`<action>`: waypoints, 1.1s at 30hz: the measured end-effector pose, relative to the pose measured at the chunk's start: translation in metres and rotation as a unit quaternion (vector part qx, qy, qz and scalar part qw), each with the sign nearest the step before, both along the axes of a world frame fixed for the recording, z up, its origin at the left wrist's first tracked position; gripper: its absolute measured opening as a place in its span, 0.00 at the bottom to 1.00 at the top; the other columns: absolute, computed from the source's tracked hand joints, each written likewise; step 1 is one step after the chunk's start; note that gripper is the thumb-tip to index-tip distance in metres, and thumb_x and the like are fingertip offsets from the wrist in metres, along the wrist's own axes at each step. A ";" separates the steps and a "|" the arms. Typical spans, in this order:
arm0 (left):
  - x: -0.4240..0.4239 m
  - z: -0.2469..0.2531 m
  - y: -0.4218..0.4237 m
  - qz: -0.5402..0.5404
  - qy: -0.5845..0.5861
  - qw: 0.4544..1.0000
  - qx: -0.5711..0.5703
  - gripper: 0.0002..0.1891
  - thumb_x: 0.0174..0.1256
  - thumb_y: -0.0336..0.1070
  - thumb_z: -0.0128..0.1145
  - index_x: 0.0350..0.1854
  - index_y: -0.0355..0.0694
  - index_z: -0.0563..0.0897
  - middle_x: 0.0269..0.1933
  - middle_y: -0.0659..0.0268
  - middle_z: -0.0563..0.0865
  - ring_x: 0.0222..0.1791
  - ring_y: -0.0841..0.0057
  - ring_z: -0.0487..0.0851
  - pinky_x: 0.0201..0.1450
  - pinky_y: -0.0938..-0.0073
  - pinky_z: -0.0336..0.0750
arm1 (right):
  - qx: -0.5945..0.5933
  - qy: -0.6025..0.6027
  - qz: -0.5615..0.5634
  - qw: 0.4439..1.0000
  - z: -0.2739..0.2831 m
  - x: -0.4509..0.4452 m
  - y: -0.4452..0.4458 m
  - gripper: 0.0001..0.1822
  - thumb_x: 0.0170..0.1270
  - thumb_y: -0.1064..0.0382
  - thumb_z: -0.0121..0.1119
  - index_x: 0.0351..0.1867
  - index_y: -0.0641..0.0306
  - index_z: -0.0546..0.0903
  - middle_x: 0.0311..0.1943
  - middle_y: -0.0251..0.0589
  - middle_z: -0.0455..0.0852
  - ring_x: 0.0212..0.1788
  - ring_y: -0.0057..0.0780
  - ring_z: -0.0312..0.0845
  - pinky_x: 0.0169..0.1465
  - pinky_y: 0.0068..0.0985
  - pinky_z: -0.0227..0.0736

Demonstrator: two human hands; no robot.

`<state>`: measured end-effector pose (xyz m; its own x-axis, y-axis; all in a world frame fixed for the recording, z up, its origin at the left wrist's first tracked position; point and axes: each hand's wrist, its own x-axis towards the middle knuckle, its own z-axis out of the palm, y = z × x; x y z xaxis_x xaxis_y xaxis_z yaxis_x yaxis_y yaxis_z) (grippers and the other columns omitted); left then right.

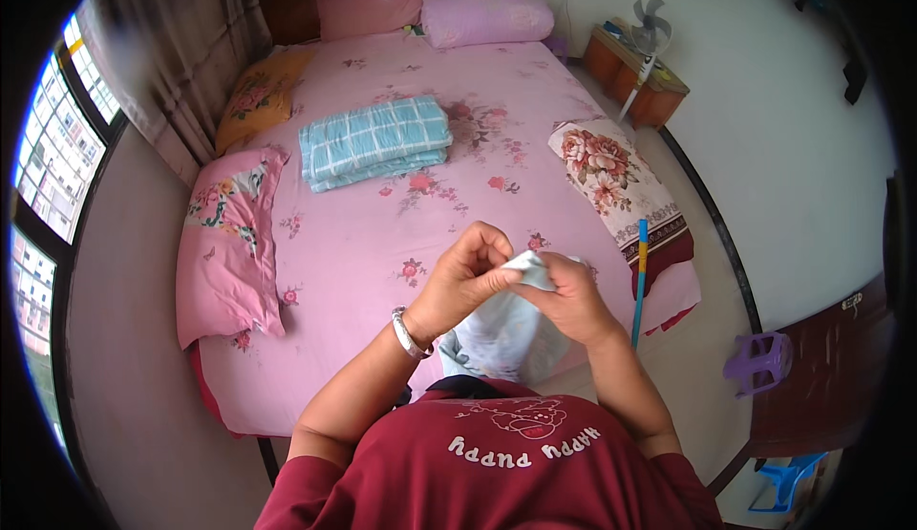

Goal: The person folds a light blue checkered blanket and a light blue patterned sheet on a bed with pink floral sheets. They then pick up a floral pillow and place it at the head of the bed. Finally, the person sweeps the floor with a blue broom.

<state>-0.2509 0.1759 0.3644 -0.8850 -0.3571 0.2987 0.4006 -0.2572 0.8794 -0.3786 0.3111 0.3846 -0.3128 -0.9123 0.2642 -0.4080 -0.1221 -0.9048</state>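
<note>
A pale, light-blue cloth hangs in front of me near the foot of the bed, its lower part blurred. My left hand pinches an upper edge of it between thumb and fingers. From the other side my right hand grips the same bunched edge, close to the left fingertips. A silver bangle circles my left wrist. Behind both hands spreads a pink floral bedsheet. What kind of cloth item this is, I cannot tell.
On the bed lie a folded blue checked quilt, a pink pillow, an orange pillow and a floral blanket. A blue-and-yellow pole stands at the bed's right side. Farther right are a fan and a purple stool.
</note>
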 end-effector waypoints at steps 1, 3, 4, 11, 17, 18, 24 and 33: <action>0.003 -0.005 0.001 -0.045 -0.003 0.999 -0.002 0.14 0.64 0.35 0.65 0.45 0.41 0.73 0.39 0.75 0.77 0.39 0.89 0.74 0.44 0.85 0.70 | -0.006 -0.023 0.011 1.000 0.009 -0.002 0.008 0.14 0.58 0.70 0.67 0.45 0.64 0.79 0.36 0.34 0.83 0.37 0.20 0.76 0.43 0.21 0.71; 0.005 -0.013 0.012 -0.076 -0.027 0.997 -0.015 0.14 0.62 0.37 0.67 0.43 0.40 0.75 0.37 0.76 0.78 0.37 0.90 0.73 0.40 0.84 0.71 | -0.051 0.023 0.040 0.998 0.012 -0.015 0.022 0.10 0.61 0.71 0.64 0.43 0.66 0.78 0.38 0.32 0.78 0.43 0.19 0.74 0.45 0.21 0.70; 0.006 -0.015 0.012 -0.075 -0.065 0.989 -0.111 0.15 0.60 0.42 0.69 0.38 0.40 0.77 0.33 0.77 0.77 0.35 0.90 0.71 0.40 0.84 0.71 | -0.093 -0.041 0.034 0.994 0.014 -0.015 0.024 0.09 0.62 0.70 0.63 0.43 0.66 0.78 0.38 0.33 0.77 0.43 0.21 0.74 0.47 0.24 0.72; 0.003 -0.043 0.020 -0.171 -0.157 0.908 -0.347 0.21 0.56 0.45 0.71 0.49 0.41 0.84 0.38 0.64 0.89 0.39 0.82 0.84 0.45 0.78 0.76 | -0.318 -0.267 0.045 0.909 0.068 -0.021 0.052 0.15 0.66 0.49 0.60 0.33 0.54 0.71 0.26 0.32 0.74 0.32 0.25 0.75 0.42 0.38 0.80; 0.015 -0.067 0.041 0.034 -0.132 0.863 -0.486 0.14 0.59 0.48 0.65 0.39 0.46 0.79 0.35 0.62 0.85 0.36 0.63 0.85 0.34 0.67 0.78 | -0.419 -0.172 -0.147 0.879 0.099 -0.065 0.073 0.13 0.71 0.49 0.54 0.38 0.55 0.72 0.27 0.31 0.74 0.30 0.21 0.70 0.38 0.25 0.72; 0.015 -0.067 0.048 0.079 -0.107 0.848 -0.514 0.12 0.59 0.41 0.64 0.40 0.46 0.76 0.39 0.65 0.85 0.34 0.65 0.85 0.31 0.68 0.80 | -0.406 -0.146 -0.241 0.870 0.101 -0.074 0.076 0.14 0.72 0.49 0.53 0.40 0.56 0.72 0.29 0.32 0.76 0.31 0.22 0.72 0.38 0.25 0.72; 0.013 -0.075 0.068 0.071 0.057 0.869 -0.487 0.18 0.59 0.35 0.61 0.49 0.45 0.71 0.54 0.64 0.80 0.38 0.60 0.85 0.34 0.67 0.83 | -0.379 -0.197 -0.459 0.779 0.109 -0.102 0.065 0.16 0.72 0.49 0.53 0.46 0.59 0.72 0.33 0.36 0.78 0.31 0.26 0.75 0.36 0.25 0.74; -0.006 -0.110 0.058 -0.245 -0.119 0.868 -0.415 0.25 0.58 0.53 0.67 0.50 0.38 0.81 0.47 0.55 0.82 0.50 0.57 0.81 0.53 0.67 0.76 | -0.449 -0.231 -0.207 0.838 0.125 -0.105 0.068 0.12 0.73 0.53 0.52 0.40 0.60 0.70 0.34 0.35 0.73 0.34 0.24 0.70 0.40 0.23 0.71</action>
